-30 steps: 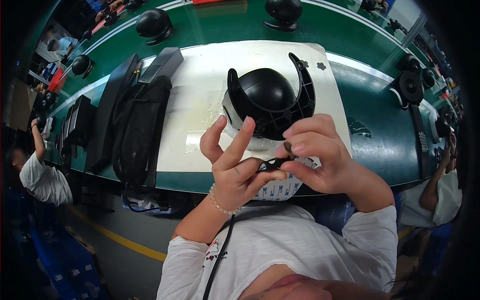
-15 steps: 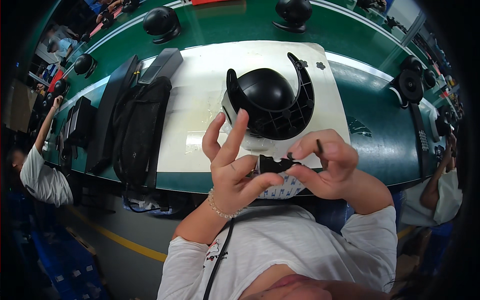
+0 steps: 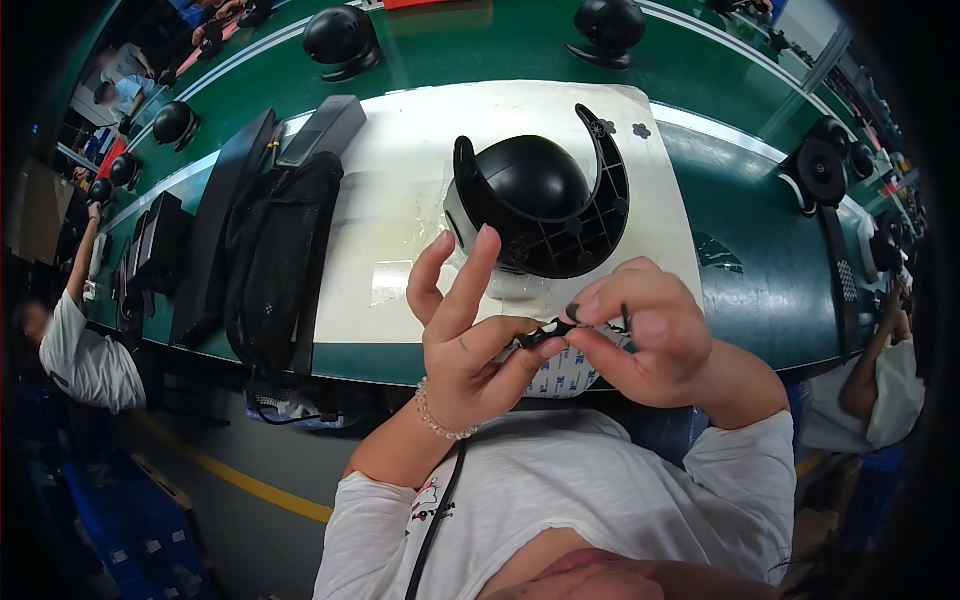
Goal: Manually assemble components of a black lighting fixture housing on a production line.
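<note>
A small black part (image 3: pixel 541 335), shaped like a short strip with light spots, is pinched between thumb and forefinger of my left hand (image 3: pixel 468 350); the other fingers of that hand point up. At its other end, the thumb and forefinger of my right hand (image 3: pixel 655 330) grip the same part. Dark bits show at the right fingertips, too small to name. Just beyond my hands, a round black device with a glossy dome (image 3: pixel 535 178) and a curved, ribbed black frame (image 3: pixel 570 245) rests on the white mat (image 3: pixel 400 140), touched by neither hand.
Left of the mat lie a black mesh pouch (image 3: pixel 285 260), a long black tray (image 3: pixel 225 225) and a grey box (image 3: pixel 325 130). Round black devices (image 3: pixel 340 42) stand on the green belt at the back. More devices (image 3: pixel 818 172) are at right. Co-workers sit on both sides.
The small black part has been turned and now shows edge-on between my fingers. My right hand has shifted slightly left. The devices at the back have moved right along the belt.
</note>
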{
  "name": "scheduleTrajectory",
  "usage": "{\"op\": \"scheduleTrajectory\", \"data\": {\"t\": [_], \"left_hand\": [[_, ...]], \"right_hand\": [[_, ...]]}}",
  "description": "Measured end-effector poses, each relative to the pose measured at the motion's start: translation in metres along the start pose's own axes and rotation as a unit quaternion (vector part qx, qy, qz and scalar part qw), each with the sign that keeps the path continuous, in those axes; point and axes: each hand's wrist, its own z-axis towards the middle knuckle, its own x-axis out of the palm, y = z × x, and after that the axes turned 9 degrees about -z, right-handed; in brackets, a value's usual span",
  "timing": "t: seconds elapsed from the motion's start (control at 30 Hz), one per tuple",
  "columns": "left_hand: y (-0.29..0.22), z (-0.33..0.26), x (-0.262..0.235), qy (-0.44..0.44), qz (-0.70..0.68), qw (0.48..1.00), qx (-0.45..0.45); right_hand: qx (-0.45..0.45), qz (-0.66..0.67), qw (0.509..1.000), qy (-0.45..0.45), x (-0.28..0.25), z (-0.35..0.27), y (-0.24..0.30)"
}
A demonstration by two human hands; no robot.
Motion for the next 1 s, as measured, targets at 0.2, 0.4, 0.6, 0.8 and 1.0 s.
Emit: {"op": "scheduleTrajectory", "data": {"t": [0.2, 0.4, 0.6, 0.8, 1.0], "left_hand": [[0.003, -0.003, -0.003, 0.015, 0.002, 1.0, -0.01], [0.005, -0.005, -0.004, 0.006, 0.027, 0.998, -0.052], [0.01, -0.006, 0.001, -0.002, 0.058, 0.997, -0.042], [0.016, -0.009, 0.003, -0.013, 0.073, 0.996, -0.045], [0.014, -0.01, 0.003, 0.009, 0.088, 0.995, -0.053]], "right_hand": [[-0.058, 0.043, 0.994, 0.085, -0.004, 0.007, 0.006], [0.078, 0.064, 0.995, 0.015, -0.002, 0.026, -0.009], [0.174, 0.095, 0.979, 0.055, 0.011, 0.038, -0.018], [0.155, 0.024, 0.985, 0.071, 0.014, 0.038, -0.015], [-0.052, -0.155, 0.986, 0.036, 0.017, 0.038, -0.008]]}}
